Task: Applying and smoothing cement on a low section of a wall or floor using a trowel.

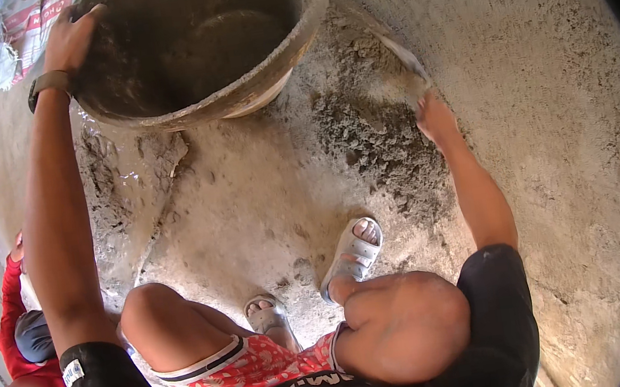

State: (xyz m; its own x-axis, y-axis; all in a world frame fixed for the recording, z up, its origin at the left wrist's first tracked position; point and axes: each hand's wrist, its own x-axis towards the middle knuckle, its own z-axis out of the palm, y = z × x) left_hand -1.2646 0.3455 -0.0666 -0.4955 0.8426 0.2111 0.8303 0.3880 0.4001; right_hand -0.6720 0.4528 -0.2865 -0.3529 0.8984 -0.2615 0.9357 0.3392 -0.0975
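A large round tub (194, 117), coated with grey cement, leans with its wide mouth towards me at the top of the view. My left hand (73, 41) is closed on the tub's left rim, with a band on that wrist. To the right, my right hand (437, 116) is closed at the near end of a pale, narrow, flat tool (405, 56). Motion blur hides the tool's exact kind. The tool lies along the foot of the wall, beside a heap of damp grey mortar (377, 138) spread on the floor. Inside the tub it is dark, with grey residue on the walls.
A rough plastered wall (548, 99) rises close on my right. My sandalled feet (353, 257) stand on the dusty concrete floor (246, 186). Another person in a red top (8, 311) is at the lower left. Printed sacks (30, 31) lie at the upper left.
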